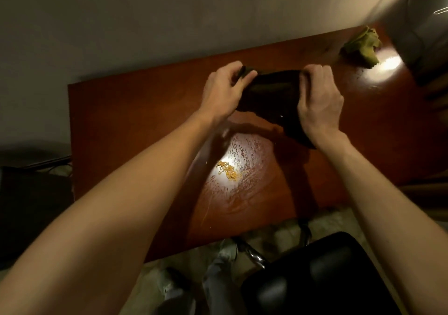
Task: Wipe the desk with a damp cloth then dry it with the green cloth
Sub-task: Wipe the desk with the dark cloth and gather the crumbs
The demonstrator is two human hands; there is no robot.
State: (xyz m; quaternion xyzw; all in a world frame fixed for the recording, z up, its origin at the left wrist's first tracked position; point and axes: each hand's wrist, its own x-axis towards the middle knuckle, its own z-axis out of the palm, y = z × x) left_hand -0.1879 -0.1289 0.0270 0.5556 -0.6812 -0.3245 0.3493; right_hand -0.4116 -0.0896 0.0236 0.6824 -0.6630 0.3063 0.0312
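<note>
My left hand (223, 91) and right hand (320, 101), gripping the dark cloth (271, 94), cover both its top corners, and my right wrist hides its lower edge. My right fingertips are tucked behind the fabric, out of sight. My left forearm blocks a long strip of the surface (135, 111) toward its near left corner. The green cloth (362, 44) at the far right end is smeared, so its folds don't read. Beside it a pale rounded thing (426, 19) is blurred, cut by the right edge, and covers that end of the surface. The yellow bits (229, 170) are too small to identify. The black chair (315, 278) runs off the bottom edge.
</note>
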